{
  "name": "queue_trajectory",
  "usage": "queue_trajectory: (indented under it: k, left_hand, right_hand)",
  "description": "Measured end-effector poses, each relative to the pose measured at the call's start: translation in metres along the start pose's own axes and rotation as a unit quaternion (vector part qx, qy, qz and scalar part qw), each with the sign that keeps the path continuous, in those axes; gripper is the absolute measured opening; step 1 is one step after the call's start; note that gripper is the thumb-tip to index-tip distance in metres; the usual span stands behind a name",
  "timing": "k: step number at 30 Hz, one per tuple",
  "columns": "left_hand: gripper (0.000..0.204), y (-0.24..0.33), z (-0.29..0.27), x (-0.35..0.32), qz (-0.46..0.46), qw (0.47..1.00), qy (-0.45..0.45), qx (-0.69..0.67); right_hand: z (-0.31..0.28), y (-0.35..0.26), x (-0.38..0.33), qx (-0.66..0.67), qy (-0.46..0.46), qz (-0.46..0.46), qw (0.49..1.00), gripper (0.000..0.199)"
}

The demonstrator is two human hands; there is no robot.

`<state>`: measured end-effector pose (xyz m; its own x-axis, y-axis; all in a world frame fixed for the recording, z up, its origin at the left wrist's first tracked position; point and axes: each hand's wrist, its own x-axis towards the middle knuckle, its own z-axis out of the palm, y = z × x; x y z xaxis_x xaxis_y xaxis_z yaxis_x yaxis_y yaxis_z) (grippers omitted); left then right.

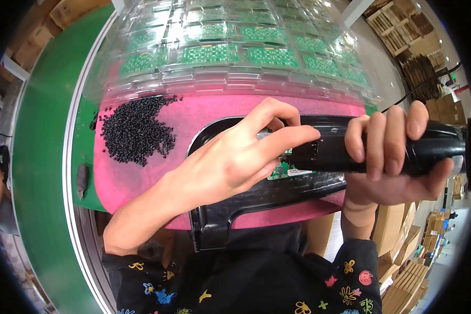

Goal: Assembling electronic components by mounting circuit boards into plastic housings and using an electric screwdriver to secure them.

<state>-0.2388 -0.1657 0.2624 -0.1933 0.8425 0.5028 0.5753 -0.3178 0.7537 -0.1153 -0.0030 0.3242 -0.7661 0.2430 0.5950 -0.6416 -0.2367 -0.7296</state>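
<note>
A black moulded plastic housing [261,201] lies across the pink mat, a hooked arm at its near left end. Inside it, a small green circuit board [280,172] with a white label shows partly below my fingers. From the right, my right hand [390,146] wraps around a thick, rounded black body [329,149] above the housing; whether the two are joined I cannot tell. My left hand [240,152] bends over the housing, fingers curled, one fingertip touching the body's left end. What those fingers pinch, if anything, is hidden.
Many small black pieces [136,131] are heaped on the pink mat [186,110] at left. Stacked clear trays [193,78] of green circuit boards stand along the back. A dark grey lump [82,180] lies on the green surface at far left. Cardboard boxes [397,230] stand at lower right.
</note>
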Motion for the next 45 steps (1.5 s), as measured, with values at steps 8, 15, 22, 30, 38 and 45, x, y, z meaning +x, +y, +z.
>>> queue_trajectory:
  k: [8,15,22,30,38,45]
  left_hand:
    - [0.055,-0.001,0.001,0.002,0.095,0.995,0.014,0.026]
    - [0.049,0.002,-0.001,-0.002,0.076,0.993,-0.016,0.085]
    - [0.049,-0.003,0.004,0.002,0.099,0.994,0.001,0.047]
    - [0.042,-0.008,0.003,0.006,0.127,0.992,-0.005,0.009]
    - [0.126,-0.03,-0.018,0.004,0.116,0.99,0.059,0.06]
    - [0.036,-0.031,-0.017,-0.007,0.086,0.983,0.148,0.073]
  right_hand:
    - [0.004,-0.011,-0.007,0.008,0.017,-0.002,1.0,0.042]
    - [0.007,-0.003,-0.011,-0.021,0.03,-0.005,0.999,0.048]
    - [0.009,-0.01,-0.016,-0.012,0.053,0.004,0.999,0.048]
    - [-0.002,-0.006,-0.018,0.037,0.022,-0.057,0.997,0.047]
    - [-0.028,-0.032,-0.028,-0.121,0.017,0.035,0.992,0.053]
    - [-0.04,-0.02,-0.041,-0.167,0.089,0.066,0.98,0.054]
